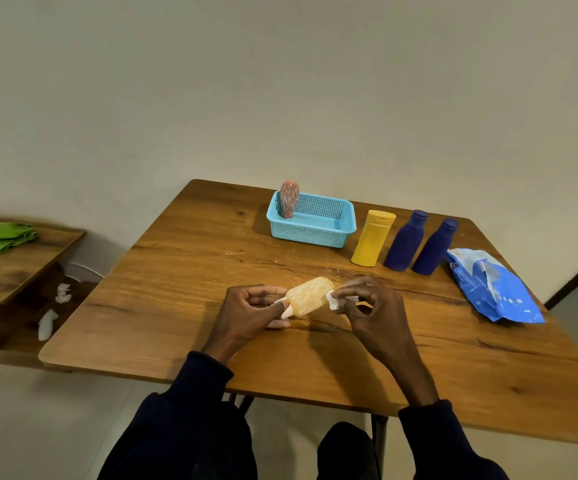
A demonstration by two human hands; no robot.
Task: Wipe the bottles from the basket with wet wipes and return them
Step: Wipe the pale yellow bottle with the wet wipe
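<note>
A small translucent orange bottle [308,295] lies sideways just above the wooden table [183,271]. My left hand [251,311] grips its white-capped end. At the other end, my right hand [367,306] pinches a white wet wipe [334,301] against the bottle. The light-blue basket [315,225] stands at the back with one pinkish patterned bottle [289,199] upright in its left corner. Right of the basket stand a yellow bottle [372,238] and two dark blue bottles [405,241] [434,247].
A blue wet-wipe pack [491,287] lies open at the table's right side. A lower wooden stand [7,268] on the left carries a green cloth [5,236] and a red-and-white item. Crumpled white wipes [48,323] lie on the floor between stand and table.
</note>
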